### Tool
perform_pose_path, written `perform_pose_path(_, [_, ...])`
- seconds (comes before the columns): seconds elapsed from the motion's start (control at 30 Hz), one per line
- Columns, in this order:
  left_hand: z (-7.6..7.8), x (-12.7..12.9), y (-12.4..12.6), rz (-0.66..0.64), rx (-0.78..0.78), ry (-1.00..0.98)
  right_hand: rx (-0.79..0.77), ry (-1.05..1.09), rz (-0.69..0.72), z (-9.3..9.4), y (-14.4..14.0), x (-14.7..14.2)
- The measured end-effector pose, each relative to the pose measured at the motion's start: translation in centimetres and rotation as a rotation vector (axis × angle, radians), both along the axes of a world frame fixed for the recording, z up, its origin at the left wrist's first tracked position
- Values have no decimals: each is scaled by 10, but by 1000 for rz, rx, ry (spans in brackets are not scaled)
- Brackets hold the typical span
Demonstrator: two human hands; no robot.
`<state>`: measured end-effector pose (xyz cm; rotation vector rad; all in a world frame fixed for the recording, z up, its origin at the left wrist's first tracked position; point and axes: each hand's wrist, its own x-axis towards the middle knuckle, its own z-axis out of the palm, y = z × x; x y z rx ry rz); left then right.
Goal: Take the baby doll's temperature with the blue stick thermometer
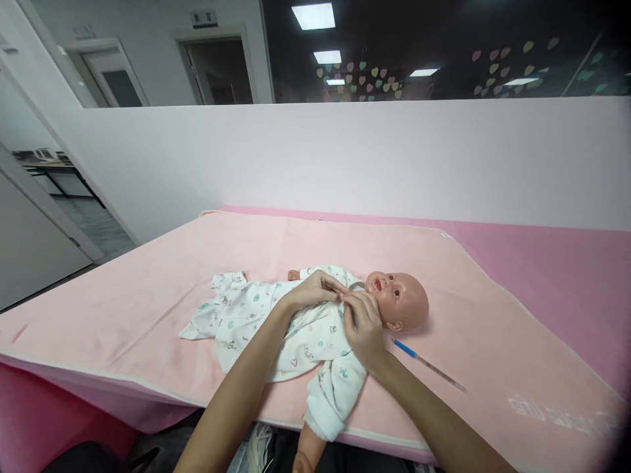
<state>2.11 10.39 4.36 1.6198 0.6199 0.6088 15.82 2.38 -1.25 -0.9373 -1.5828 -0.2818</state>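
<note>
A baby doll [404, 299] lies on its back with its head to the right, dressed in a white patterned romper [308, 338]. Both of my hands meet at the garment's neckline, just below the doll's chin. My left hand [318, 289] has its fingertips pinched together on the collar. From the near side, my right hand [363, 325] pinches the same spot, its fingers curled. The exact bit of cloth or fastener between the fingertips is too small to make out. One doll arm, its sleeve rolled up, hangs over the near edge.
A pink blanket [148, 289] covers the padded table. Beside the doll's head lies a thin stick with a blue end [405, 348], perhaps a thermometer or pen. A white wall [369, 157] with a window above stands behind. A doorway is at the left.
</note>
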Motion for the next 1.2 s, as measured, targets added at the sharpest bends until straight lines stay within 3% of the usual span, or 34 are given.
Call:
perform_pose_path(0.3, [2, 0, -2, 21, 68, 42, -36, 54, -19, -1, 0, 0])
perform_pose_path(0.7, [3, 1, -1, -53, 97, 11, -85, 106, 28, 2, 0, 0])
perform_pose_path(1.2, [8, 0, -5, -119, 39, -2, -118, 125, 71, 3, -1, 1])
